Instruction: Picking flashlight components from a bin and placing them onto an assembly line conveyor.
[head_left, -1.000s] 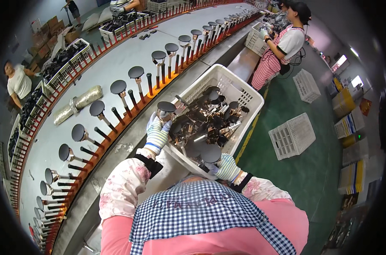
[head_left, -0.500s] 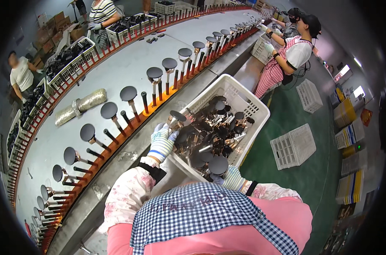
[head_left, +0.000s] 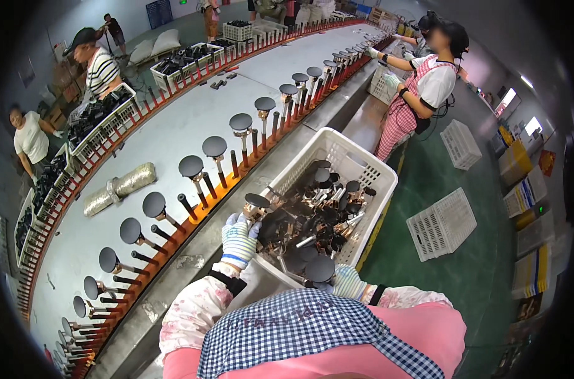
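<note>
My left hand [head_left: 239, 240], in a striped knit glove, is closed around a metal part with a round dark disc on top [head_left: 256, 201]. It is held upright at the left rim of a white plastic crate [head_left: 376, 163]. My right hand [head_left: 348, 282], gloved alike, is at the crate's near edge. Its fingers are mostly hidden behind a second disc-topped part [head_left: 320, 269], which it holds. Inside the crate lies a jumbled heap of similar metal parts [head_left: 299, 221]. Left of the crate, a curved row of dark posts carries disc-topped parts [head_left: 153, 204].
A long grey table [head_left: 173, 120] curves away, bearing a plastic-wrapped bundle [head_left: 119, 189]. Metal ledge [head_left: 186, 262] runs beside it. A co-worker [head_left: 419, 95] stands beyond my crate; others stand across the table by filled crates [head_left: 100, 123]. Upturned white crates [head_left: 441, 224] sit on the green floor.
The view has tilted up slightly. The row of posts and disc-topped parts has shifted toward the lower left. Both hands keep their parts; the striped-shirt person across the table now shows more fully.
</note>
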The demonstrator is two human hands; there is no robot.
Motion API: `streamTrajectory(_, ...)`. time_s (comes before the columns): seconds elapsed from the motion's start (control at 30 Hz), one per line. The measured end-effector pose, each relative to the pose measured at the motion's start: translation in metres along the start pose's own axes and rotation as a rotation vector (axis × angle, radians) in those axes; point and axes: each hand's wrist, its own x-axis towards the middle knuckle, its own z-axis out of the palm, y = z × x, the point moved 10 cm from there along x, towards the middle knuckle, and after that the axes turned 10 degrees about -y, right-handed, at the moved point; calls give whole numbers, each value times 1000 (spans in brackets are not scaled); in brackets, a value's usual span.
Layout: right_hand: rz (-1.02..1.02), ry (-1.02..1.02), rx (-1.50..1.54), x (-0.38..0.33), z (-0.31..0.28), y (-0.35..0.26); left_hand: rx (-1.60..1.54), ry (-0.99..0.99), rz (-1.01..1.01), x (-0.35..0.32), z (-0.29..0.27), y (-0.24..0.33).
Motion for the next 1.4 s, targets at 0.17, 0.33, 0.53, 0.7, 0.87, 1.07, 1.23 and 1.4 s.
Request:
streamTrajectory(0.17,-30,0,32,5,-32,6,37,19,35,23,0,28)
streamTrajectory(0.33,-42,9,38,9,-62,9,99,57,112,43,17,32)
streamTrajectory(0.53,-23,-5,-7,13,-82,32,-37,-13,45,68,15,60)
streamTrajectory(0.7,-19,-19,-44,18,-103,47,-39,-3,50,88,25,73)
streamTrajectory(0.87,-41,2,-78,23,-125,66,61,72,94,109,28,94)
streamTrajectory(1.07,-75,11,-50,32,-157,77,-21,15,70,137,39,114)
streamTrajectory(1.23,-19,15,-58,37,-182,93,-9,32,80,161,53,124)
streamTrajectory(1.4,-33,2,-61,44,-201,116,-19,19,74,184,60,146)
